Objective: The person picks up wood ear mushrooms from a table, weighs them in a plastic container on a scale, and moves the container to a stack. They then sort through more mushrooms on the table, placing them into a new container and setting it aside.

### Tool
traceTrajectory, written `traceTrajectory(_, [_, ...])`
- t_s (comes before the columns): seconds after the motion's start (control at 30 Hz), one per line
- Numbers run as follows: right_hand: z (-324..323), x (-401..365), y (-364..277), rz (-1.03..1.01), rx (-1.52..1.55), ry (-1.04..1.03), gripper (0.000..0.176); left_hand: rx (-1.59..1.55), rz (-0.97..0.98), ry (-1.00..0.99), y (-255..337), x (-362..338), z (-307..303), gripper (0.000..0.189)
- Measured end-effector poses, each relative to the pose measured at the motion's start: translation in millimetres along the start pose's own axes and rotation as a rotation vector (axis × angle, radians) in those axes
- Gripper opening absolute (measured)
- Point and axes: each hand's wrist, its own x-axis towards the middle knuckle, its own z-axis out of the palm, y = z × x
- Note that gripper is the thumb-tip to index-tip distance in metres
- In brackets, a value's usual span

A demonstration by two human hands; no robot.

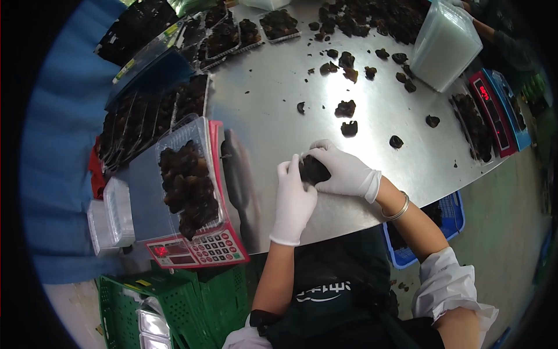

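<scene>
Both of my hands wear white gloves and meet over the metal table near its front edge. Between them is a dark wood ear mushroom (pixel 314 170). My left hand (pixel 294 200) pinches its left side with thumb and fingers. From the right, my right hand (pixel 343 171) wraps round the same piece. To the left, a clear plastic tray (pixel 216 205) filled with wood ear mushrooms rests on a red digital scale (pixel 218 249). Loose mushroom pieces, such as one piece (pixel 349 128), lie beyond my hands.
Filled trays (pixel 145 116) stand at the left, with more at the back. A mushroom heap (pixel 372 17) covers the far side. A stack of clear trays (pixel 444 46) and a second scale (pixel 494 110) stand right. Below are green (pixel 215 296) and blue crates (pixel 456 215).
</scene>
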Motion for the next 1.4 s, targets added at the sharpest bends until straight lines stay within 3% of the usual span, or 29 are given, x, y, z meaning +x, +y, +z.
traceTrajectory(0.03, [5, 2, 0, -0.003, 0.15, 0.039, 0.049, -0.05, -0.006, 0.044, 6, 2, -1, 0.06])
traceTrajectory(0.13, [11, 1, -3, -0.013, 0.216, 0.121, 0.042, -0.227, -0.018, 0.013, 2, 6, -2, 0.056])
traceTrajectory(0.2, [5, -5, -24, 0.046, 0.429, 0.12, 0.037, -0.306, 0.023, 0.073, 13, -4, -13, 0.055])
traceTrajectory(0.33, [-24, 15, -86, -0.052, 0.392, 0.055, 0.04, -0.486, 0.026, 0.203, 41, -21, -61, 0.057])
traceTrajectory(0.47, [-27, 84, -132, -0.391, 0.446, 0.009, 0.047, -0.204, 0.203, 0.454, 49, -25, -145, 0.063])
traceTrajectory(0.53, [-26, 122, -160, -0.466, 0.349, -0.04, 0.041, -0.247, 0.092, 0.462, 41, -17, -185, 0.058])
traceTrajectory(0.6, [-13, 156, -173, -0.506, 0.237, -0.024, 0.045, 0.037, 0.123, 0.516, 6, -1, -218, 0.056])
traceTrajectory(0.7, [9, 189, -170, -0.501, 0.102, -0.048, 0.054, -0.015, -0.089, 0.279, 1, 2, -252, 0.064])
traceTrajectory(0.8, [3, 201, -167, -0.646, 0.019, -0.018, 0.056, -0.095, -0.111, 0.202, -10, -4, -265, 0.068])
traceTrajectory(0.87, [-16, 193, -171, -0.459, 0.186, -0.175, 0.054, -0.159, -0.08, 0.215, -16, -13, -269, 0.068])
traceTrajectory(0.93, [-17, 186, -163, -0.46, 0.231, -0.164, 0.054, -0.165, -0.045, 0.206, -12, -22, -273, 0.063])
traceTrajectory(1.03, [-13, 173, -151, -0.45, 0.339, 0.046, 0.044, -0.239, -0.056, 0.223, -12, -34, -268, 0.055])
traceTrajectory(1.2, [-3, 147, -169, -0.423, 0.281, -0.061, 0.037, -0.183, -0.063, 0.278, -20, -59, -258, 0.053])
traceTrajectory(1.27, [5, 149, -171, -0.75, -0.131, 0.012, 0.034, -0.203, -0.058, 0.341, -18, -68, -256, 0.052])
traceTrajectory(1.4, [7, 169, -176, -0.822, -0.057, -0.059, 0.019, -0.149, -0.064, 0.369, -19, -79, -254, 0.049])
